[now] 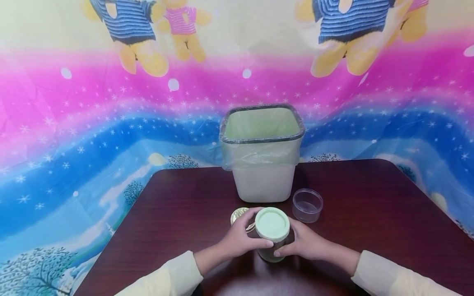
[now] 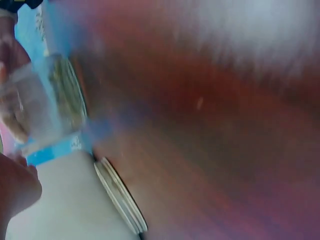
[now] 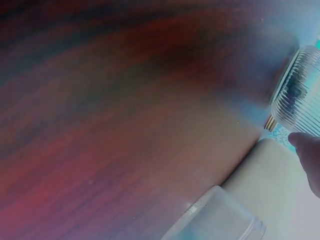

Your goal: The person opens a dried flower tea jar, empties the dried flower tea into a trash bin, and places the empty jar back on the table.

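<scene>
A clear ribbed jar (image 1: pixel 273 255) with a pale green lid (image 1: pixel 272 222) stands upright near the middle of the table, close over the wood. My left hand (image 1: pixel 241 238) grips it from the left, thumb across the front below the lid. From the opposite side my right hand (image 1: pixel 308 241) holds the same jar, its thumb also on the front. The left wrist view shows something greenish low inside the jar (image 2: pixel 67 92). In the right wrist view the jar's ribbed wall (image 3: pixel 299 95) is beside a finger. Gold-coloured round lids (image 1: pixel 240 215) lie just behind my left hand, partly covered by it.
A white bin (image 1: pixel 264 181) with a clear liner and dark rim stands at the table's back. A clear round plastic tub (image 1: pixel 307 207) sits right of it, behind my right hand. The dark wooden table (image 1: pixel 177 230) meets a printed cloth backdrop (image 1: pixel 92 127).
</scene>
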Demonstrator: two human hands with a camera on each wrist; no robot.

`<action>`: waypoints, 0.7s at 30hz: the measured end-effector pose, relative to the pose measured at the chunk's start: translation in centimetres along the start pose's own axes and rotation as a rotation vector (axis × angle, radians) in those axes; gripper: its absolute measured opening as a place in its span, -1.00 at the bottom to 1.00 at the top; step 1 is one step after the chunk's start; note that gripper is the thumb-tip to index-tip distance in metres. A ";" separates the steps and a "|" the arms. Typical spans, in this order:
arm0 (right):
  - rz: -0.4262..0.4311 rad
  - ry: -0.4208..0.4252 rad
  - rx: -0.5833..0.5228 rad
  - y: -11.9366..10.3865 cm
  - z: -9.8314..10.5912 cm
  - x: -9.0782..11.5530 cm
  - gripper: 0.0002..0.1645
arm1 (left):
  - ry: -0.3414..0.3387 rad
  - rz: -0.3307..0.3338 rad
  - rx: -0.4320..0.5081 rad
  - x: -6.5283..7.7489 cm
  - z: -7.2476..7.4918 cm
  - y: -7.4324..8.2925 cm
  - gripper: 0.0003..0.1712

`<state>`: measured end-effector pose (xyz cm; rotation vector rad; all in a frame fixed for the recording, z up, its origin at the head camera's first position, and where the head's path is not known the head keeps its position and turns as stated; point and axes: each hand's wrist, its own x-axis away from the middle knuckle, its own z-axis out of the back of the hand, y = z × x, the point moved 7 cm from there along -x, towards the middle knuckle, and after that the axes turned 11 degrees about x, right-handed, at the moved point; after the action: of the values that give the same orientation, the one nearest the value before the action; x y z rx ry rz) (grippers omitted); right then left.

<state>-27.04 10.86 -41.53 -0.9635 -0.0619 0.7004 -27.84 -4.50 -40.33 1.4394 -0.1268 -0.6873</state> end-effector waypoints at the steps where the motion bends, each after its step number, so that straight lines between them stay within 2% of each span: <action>1: 0.001 -0.004 -0.004 0.0 0.0 0.0 -0.08 | -0.021 0.002 0.012 -0.2 0.1 0.0 -0.18; 4: 0.002 -0.013 -0.010 0.0 0.0 -0.1 -0.07 | -0.074 0.023 0.033 -0.8 0.3 0.0 -0.18; 12: -0.001 -0.036 -0.025 0.1 0.0 -0.1 -0.06 | -0.187 0.041 0.012 -1.7 0.3 0.1 -0.13; 16: 0.002 -0.040 -0.025 0.1 0.0 -0.2 -0.07 | -0.188 0.049 0.010 -1.7 0.3 0.0 -0.12; 21: -0.007 -0.033 -0.006 0.2 0.0 -0.2 -0.06 | -0.134 0.032 0.013 -1.4 0.2 -0.2 -0.14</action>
<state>-27.25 10.83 -41.64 -0.9569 -0.0960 0.7099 -29.17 -3.94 -40.03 1.4004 -0.2583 -0.7582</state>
